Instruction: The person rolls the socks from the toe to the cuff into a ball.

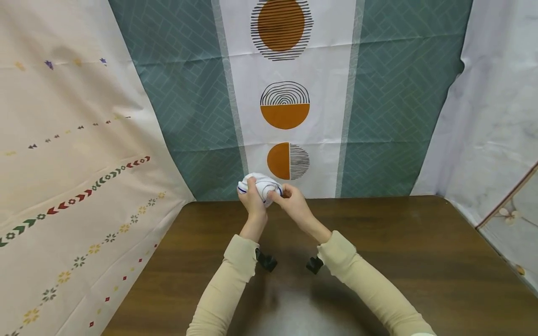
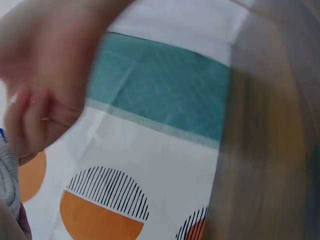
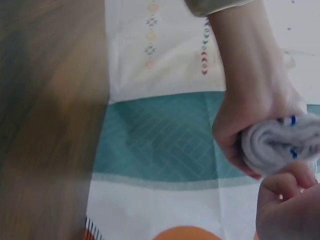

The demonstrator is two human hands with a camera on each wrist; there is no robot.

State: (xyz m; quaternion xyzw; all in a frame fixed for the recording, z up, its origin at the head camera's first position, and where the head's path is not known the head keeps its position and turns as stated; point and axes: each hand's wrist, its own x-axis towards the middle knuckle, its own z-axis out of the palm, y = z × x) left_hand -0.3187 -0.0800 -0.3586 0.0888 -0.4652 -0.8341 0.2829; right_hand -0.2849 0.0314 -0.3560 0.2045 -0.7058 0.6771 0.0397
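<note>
A white towel (image 1: 265,185) with thin blue stripes is rolled into a bundle and held up in the air, over the far part of the table. My left hand (image 1: 253,201) grips it from the left, thumb across its near side. On the other side my right hand (image 1: 295,205) pinches the roll's edge with thumb and fingers. In the right wrist view the coiled end of the towel (image 3: 280,142) shows between the left hand (image 3: 260,112) and the right hand (image 3: 292,205). The left wrist view catches only a sliver of towel (image 2: 7,172) below the blurred right hand (image 2: 50,85).
The dark wooden table (image 1: 403,261) stretches beneath both forearms. Behind it hangs a green and white cloth (image 1: 189,93) with orange circles. A cream patterned cloth (image 1: 75,186) covers the left side, and a pale marbled sheet (image 1: 496,116) the right.
</note>
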